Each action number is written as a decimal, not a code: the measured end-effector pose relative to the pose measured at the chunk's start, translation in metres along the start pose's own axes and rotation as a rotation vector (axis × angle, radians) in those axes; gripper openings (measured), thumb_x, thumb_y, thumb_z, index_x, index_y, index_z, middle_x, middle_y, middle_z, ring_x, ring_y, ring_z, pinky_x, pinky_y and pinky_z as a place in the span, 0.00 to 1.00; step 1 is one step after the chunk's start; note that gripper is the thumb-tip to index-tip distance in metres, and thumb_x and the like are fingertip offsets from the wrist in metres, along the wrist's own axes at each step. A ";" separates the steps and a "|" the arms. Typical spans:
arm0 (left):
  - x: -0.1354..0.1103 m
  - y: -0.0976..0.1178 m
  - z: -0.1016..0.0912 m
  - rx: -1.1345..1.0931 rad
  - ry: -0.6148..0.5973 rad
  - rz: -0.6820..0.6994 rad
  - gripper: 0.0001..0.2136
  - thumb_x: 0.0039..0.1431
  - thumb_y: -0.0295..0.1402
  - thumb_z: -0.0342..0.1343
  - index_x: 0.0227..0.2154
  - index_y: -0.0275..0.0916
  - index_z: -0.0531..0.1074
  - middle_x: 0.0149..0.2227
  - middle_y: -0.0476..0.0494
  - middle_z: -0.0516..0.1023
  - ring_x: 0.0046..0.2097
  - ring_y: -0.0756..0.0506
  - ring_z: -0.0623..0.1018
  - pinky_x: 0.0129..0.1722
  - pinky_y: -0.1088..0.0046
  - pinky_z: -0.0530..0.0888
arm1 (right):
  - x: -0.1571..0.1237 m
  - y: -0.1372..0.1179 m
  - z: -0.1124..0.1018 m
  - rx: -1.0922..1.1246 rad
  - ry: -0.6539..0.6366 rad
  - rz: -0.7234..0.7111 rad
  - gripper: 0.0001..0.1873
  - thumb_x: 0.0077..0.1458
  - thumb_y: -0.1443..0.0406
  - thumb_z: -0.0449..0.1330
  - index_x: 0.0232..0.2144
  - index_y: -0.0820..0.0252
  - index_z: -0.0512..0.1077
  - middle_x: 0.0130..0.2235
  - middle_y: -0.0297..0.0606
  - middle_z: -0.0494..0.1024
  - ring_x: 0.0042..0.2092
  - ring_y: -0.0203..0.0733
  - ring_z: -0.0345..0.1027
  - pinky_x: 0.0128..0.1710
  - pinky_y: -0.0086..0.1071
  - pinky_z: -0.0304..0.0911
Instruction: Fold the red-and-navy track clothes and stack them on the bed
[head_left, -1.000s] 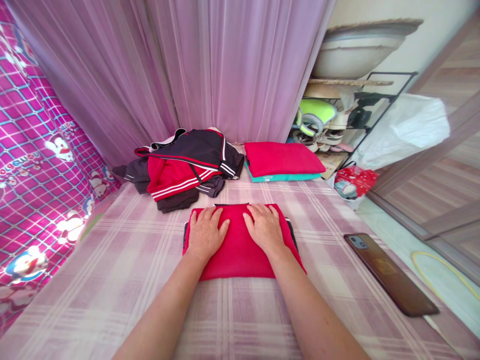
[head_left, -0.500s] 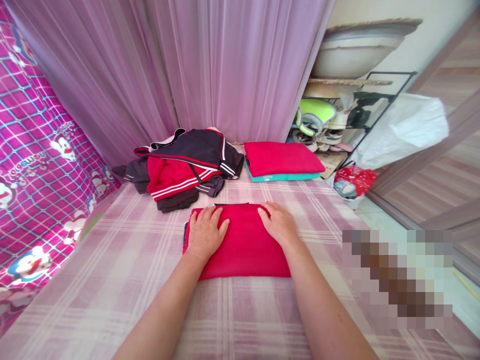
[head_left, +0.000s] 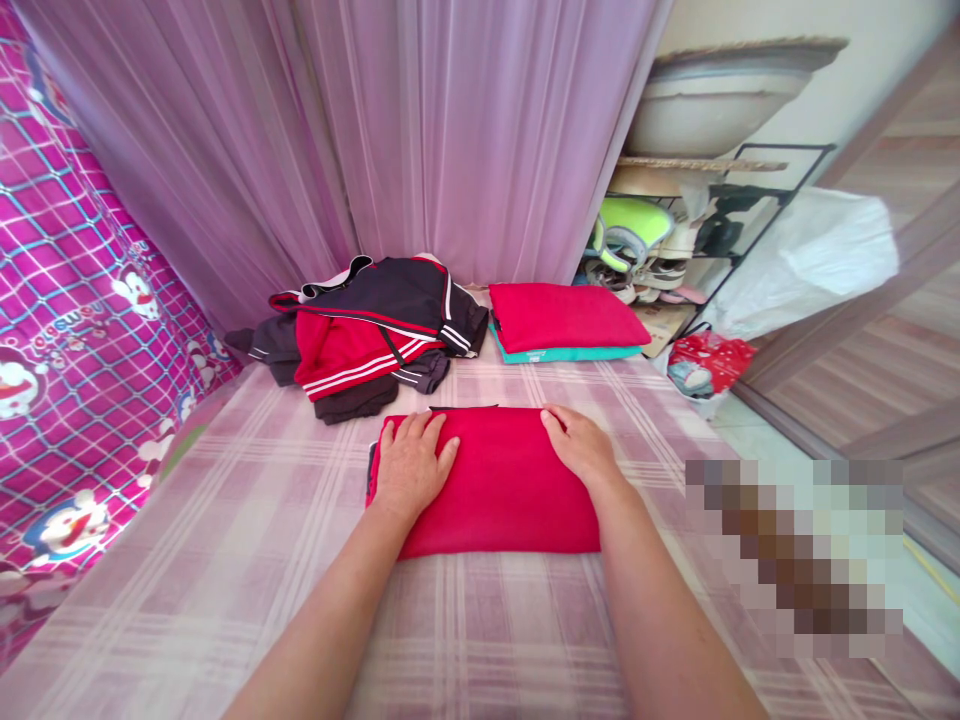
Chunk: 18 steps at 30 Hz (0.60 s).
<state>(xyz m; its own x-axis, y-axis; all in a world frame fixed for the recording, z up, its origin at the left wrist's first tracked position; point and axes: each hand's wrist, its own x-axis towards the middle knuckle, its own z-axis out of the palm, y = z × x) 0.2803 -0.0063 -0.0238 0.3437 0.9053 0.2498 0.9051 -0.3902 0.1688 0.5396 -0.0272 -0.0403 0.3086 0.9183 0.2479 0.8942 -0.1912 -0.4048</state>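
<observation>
A folded red garment lies flat on the pink plaid bed sheet in front of me. My left hand rests palm down on its left part, fingers stretched out. My right hand lies flat at the garment's right edge, fingers extended. Neither hand grips anything.
A loose heap of black and red striped clothes sits behind the garment. To its right is a folded stack, red over teal. Purple curtains hang behind. A shoe rack and a red bag stand off the bed's right edge.
My right hand has slid rightward across the red garment, from its middle to its right edge. My left hand has stayed in place.
</observation>
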 end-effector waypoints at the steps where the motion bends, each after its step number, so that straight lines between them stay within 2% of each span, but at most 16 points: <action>1: 0.000 0.000 0.000 -0.001 0.000 -0.001 0.22 0.68 0.43 0.45 0.59 0.43 0.69 0.62 0.38 0.71 0.63 0.36 0.68 0.64 0.46 0.59 | 0.001 -0.002 -0.005 -0.021 0.024 -0.022 0.22 0.65 0.59 0.47 0.48 0.57 0.79 0.51 0.44 0.81 0.52 0.50 0.74 0.53 0.42 0.66; 5: 0.000 -0.001 0.001 0.002 0.002 0.002 0.22 0.68 0.43 0.44 0.59 0.43 0.70 0.62 0.38 0.71 0.63 0.36 0.69 0.64 0.46 0.59 | 0.003 -0.020 -0.020 0.013 0.163 -0.149 0.23 0.65 0.60 0.47 0.51 0.59 0.77 0.54 0.46 0.79 0.55 0.50 0.71 0.57 0.43 0.63; 8: 0.000 -0.002 0.002 0.002 0.012 0.011 0.22 0.68 0.43 0.44 0.59 0.43 0.70 0.61 0.37 0.72 0.62 0.36 0.69 0.64 0.46 0.60 | -0.001 -0.040 -0.019 0.047 0.197 -0.252 0.23 0.66 0.61 0.46 0.56 0.58 0.74 0.58 0.46 0.75 0.59 0.50 0.67 0.60 0.45 0.59; 10: 0.000 -0.002 0.002 0.001 0.020 0.015 0.22 0.68 0.43 0.44 0.59 0.43 0.70 0.62 0.38 0.72 0.63 0.36 0.69 0.64 0.47 0.60 | -0.007 -0.051 -0.012 0.001 0.151 -0.287 0.23 0.67 0.60 0.47 0.57 0.57 0.72 0.60 0.46 0.73 0.61 0.50 0.64 0.62 0.48 0.56; 14: -0.001 -0.001 0.001 0.002 0.014 0.011 0.22 0.68 0.43 0.44 0.59 0.42 0.70 0.62 0.38 0.71 0.63 0.35 0.68 0.64 0.47 0.59 | -0.018 -0.058 0.004 -0.143 -0.048 -0.299 0.21 0.68 0.59 0.48 0.58 0.54 0.72 0.59 0.44 0.74 0.63 0.52 0.62 0.63 0.55 0.51; 18: -0.001 -0.001 0.001 0.004 0.017 0.015 0.22 0.68 0.43 0.44 0.59 0.42 0.70 0.62 0.37 0.72 0.63 0.35 0.69 0.63 0.47 0.60 | -0.021 -0.056 0.009 -0.171 -0.076 -0.298 0.22 0.69 0.59 0.47 0.58 0.54 0.70 0.60 0.43 0.73 0.63 0.51 0.61 0.63 0.55 0.49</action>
<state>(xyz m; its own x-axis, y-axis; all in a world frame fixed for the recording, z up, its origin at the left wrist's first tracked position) 0.2797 -0.0064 -0.0253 0.3532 0.8962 0.2685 0.9009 -0.4032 0.1607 0.4798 -0.0331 -0.0303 0.0067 0.9644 0.2644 0.9846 0.0398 -0.1701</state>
